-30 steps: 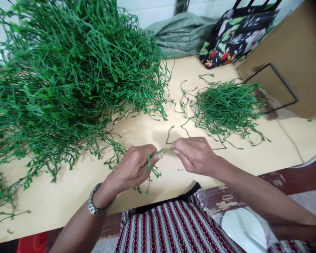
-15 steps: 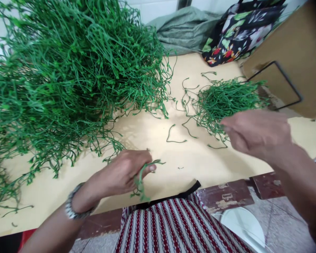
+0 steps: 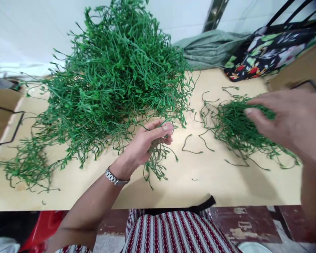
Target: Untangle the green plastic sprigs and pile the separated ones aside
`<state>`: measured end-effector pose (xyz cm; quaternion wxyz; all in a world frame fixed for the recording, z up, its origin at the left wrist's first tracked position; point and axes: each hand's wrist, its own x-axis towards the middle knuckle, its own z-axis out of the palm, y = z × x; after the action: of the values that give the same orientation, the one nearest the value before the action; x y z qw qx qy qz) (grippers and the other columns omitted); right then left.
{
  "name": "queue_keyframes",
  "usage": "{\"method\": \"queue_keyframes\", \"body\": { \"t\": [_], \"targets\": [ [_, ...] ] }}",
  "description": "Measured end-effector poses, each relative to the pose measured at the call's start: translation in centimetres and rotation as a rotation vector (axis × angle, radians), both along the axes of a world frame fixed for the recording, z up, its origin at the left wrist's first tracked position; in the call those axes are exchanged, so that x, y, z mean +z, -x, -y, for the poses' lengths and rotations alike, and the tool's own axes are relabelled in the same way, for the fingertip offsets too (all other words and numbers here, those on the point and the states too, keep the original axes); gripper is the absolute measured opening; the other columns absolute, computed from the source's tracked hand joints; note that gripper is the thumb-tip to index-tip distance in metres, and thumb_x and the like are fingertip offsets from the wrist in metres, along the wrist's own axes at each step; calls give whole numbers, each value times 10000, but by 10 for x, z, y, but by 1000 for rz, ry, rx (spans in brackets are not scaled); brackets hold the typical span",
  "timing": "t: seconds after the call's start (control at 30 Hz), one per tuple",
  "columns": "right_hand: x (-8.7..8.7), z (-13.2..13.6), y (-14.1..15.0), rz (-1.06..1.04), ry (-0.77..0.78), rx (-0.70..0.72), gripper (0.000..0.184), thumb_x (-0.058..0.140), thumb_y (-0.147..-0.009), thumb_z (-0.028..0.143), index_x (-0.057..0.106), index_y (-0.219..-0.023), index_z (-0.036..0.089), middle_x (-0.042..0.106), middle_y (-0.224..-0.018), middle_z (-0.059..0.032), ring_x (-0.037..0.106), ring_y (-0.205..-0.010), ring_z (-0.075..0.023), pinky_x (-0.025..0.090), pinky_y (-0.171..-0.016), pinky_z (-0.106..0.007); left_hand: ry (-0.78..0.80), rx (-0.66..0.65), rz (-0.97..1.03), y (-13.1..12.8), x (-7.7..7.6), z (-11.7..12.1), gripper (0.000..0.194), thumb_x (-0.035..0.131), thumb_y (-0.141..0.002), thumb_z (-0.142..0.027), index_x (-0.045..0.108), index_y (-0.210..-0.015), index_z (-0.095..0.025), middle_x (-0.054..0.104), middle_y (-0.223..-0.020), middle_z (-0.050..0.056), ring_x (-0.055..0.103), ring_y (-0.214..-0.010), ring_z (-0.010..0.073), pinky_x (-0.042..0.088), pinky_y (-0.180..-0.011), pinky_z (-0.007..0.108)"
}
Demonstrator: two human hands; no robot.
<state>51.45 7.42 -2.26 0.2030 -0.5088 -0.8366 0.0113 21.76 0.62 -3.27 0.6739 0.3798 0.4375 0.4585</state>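
My left hand [image 3: 154, 137] is closed round a small bunch of thin green artificial stems [image 3: 158, 165], whose ends hang below the palm. A stem crosses between its thumb and fingers. To the right, my right hand [image 3: 284, 119] hovers at a smaller pile of green stems [image 3: 234, 126]. It is slightly blurred, its thumb and fingers apart with nothing seen between them. A large tangled heap of the same stems [image 3: 121, 77] with small forked tips rises behind my left hand.
On the cream tabletop [image 3: 94, 189] lie a few loose stems [image 3: 192, 147] between the piles. A grey-green cloth [image 3: 213, 47] and a floral bag [image 3: 265, 56] are at the back right. Cardboard boxes [image 3: 2, 116] stand at both sides. A red stool [image 3: 47, 225] is below the left edge.
My right hand has opened from a closed grip and moved slightly right over the smaller pile, which is more spread out. My left hand has turned palm-up and moved up and right. The view has shifted.
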Motion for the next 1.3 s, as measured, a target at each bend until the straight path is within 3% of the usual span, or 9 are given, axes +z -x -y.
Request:
{"method": "queue_keyframes", "body": {
  "t": [0.07,0.17,0.3,0.4,0.53,0.77,0.97,1.13,1.3],
  "targets": [
    [5,22,40,-271,222,146,272,481,-829,398,638,-906,189,659,-887,-84,601,-819,-176,435,-723,-320,-19,70,-1,-11,-1,-4,143,611,-682,-272,568,-726,-143,548,-795,22,525,-675,110,437,-669,264],
    [-1,46,98,-447,557,357,276,508,-819,407,614,-948,187,657,-904,-60,608,-803,-163,473,-660,-277,-23,160,-17,-31,-3,-7,148,619,-681,-279,540,-709,-158,532,-756,-1,495,-650,93,430,-632,243],
    [-25,53,133,-484,659,382,382,592,-760,381,516,-1073,175,621,-887,-45,569,-725,-142,455,-617,-262,84,175,16,-48,-8,-10,137,569,-726,-295,521,-712,-167,473,-673,-27,437,-543,75,366,-481,215],
    [-39,54,131,-534,711,372,301,511,-815,301,485,-1088,174,584,-869,-27,525,-698,-113,426,-617,-244,63,158,63,-44,-14,-14,124,572,-711,-259,538,-672,-147,488,-676,-20,466,-589,79,380,-524,216],
    [-47,55,123,-626,797,337,179,495,-824,318,513,-882,150,505,-732,8,434,-622,-84,368,-570,-216,7,154,142,-31,-18,-20,137,639,-644,-189,520,-596,-139,532,-644,-14,490,-623,83,404,-604,224],
    [-53,52,119,-883,1092,476,359,476,-824,496,517,-860,142,527,-731,-17,446,-624,-86,368,-574,-229,-20,112,-22,-20,-16,-27,194,664,-630,-253,584,-498,-136,570,-565,18,472,-541,98,349,-495,240],
    [-60,54,122,-1034,1152,416,422,512,-801,498,435,-1046,163,452,-636,42,430,-564,-79,409,-572,-247,-78,142,-122,-22,-22,-26,150,652,-622,-232,656,-493,-155,574,-523,5,473,-572,116,377,-612,276],
    [-64,56,125,-1115,1152,346,365,528,-789,480,448,-963,170,475,-686,25,461,-604,-84,423,-587,-243,-98,62,-106,-20,-21,-23,162,653,-632,-256,670,-504,-159,555,-545,11,504,-664,138,384,-753,304],
    [-65,59,126,-948,1109,358,357,637,-700,434,487,-871,158,453,-774,10,444,-675,-85,397,-632,-231,-82,80,-26,-20,-22,-20,147,656,-639,-230,661,-508,-163,566,-593,15,512,-709,138,385,-803,308]
  ]
}}
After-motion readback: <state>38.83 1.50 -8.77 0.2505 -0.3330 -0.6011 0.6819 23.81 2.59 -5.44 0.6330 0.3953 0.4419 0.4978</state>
